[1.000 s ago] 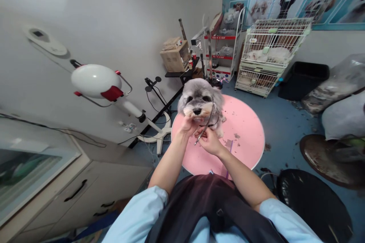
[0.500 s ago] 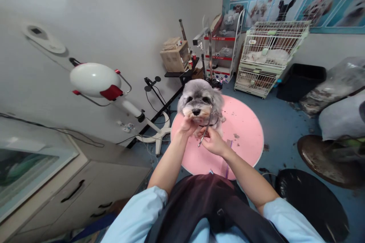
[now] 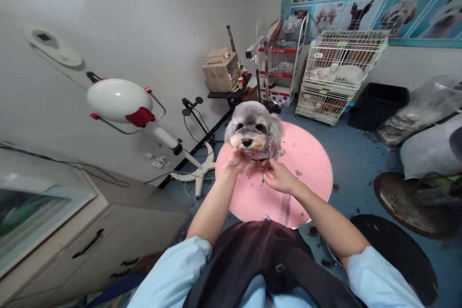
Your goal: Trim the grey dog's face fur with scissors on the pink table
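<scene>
A grey dog (image 3: 251,118) with a pale muzzle faces me on the round pink table (image 3: 312,166). My left hand (image 3: 237,160) is closed around the underside of its chin, with some fingers hidden by the fur. In my right hand (image 3: 280,176) is a pair of scissors (image 3: 265,173), held upright beside the dog's cheek; the blades point up along the fur on the right of the picture. A comb with a purple spine (image 3: 288,208) lies on the table near my apron. Cut tufts of hair (image 3: 298,173) are scattered on the tabletop.
A white and red lamp-like device on a stand (image 3: 119,101) is at the left. Behind the table are a shelf rack (image 3: 279,74) and a wire cage (image 3: 342,77) with a white animal inside. A black round stool (image 3: 393,255) stands at the right.
My right hand and the scissors have shifted right, and the scissors stand more upright. My left hand stays under the dog's chin.
</scene>
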Available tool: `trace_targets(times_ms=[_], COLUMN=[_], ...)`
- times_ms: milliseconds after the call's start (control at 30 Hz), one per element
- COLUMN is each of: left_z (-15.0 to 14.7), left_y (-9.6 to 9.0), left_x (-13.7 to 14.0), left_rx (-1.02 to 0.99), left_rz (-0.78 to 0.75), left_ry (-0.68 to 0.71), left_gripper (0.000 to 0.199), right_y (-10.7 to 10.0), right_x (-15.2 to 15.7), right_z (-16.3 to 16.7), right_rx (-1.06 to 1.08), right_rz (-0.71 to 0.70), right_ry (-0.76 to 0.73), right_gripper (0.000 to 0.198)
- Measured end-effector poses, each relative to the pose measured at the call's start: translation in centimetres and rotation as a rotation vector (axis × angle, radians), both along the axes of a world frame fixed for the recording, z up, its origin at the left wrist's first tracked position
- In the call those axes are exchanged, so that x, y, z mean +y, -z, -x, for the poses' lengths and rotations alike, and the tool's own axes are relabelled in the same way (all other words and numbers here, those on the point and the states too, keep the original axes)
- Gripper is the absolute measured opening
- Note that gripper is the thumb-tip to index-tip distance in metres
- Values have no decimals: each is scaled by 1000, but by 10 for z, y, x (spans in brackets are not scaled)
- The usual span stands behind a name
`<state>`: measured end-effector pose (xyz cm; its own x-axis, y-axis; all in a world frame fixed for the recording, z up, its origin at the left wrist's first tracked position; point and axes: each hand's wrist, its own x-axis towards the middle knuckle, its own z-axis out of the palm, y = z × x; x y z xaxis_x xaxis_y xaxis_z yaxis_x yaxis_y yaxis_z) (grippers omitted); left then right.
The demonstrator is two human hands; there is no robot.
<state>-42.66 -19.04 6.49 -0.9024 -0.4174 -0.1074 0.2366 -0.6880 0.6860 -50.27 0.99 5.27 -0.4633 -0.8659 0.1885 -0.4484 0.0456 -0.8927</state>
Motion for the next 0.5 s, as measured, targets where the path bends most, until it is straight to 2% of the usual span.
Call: trace_targets(times_ms=[67,200,300,367,400,500], left_z=[0,4,9,13,13,12], left_y=[1,-1,-10,-17,-20,-28], left_x=[-1,-4,-5,-4,-3,0], left_rx=[15,2,-53,-90,-103,-135], left_rz=[-5,-34,-48,-35,-25,12], left_ry=[4,5,-35,-48,-46,-16], left_gripper=[53,48,30,13,12,29], right_y=[-1,2,6,4,1,-17], right_x=[1,-1,-5,-11,-15,-38], right_z=[5,-5,-46,-83,-100,-137], right_rx=[-84,-424,-618,-730,-804,-1062], right_rz=[15,127,208,245,268,401], right_ry=[-4,64,133,114,87,14], right_gripper=[30,31,28,31,35,49])
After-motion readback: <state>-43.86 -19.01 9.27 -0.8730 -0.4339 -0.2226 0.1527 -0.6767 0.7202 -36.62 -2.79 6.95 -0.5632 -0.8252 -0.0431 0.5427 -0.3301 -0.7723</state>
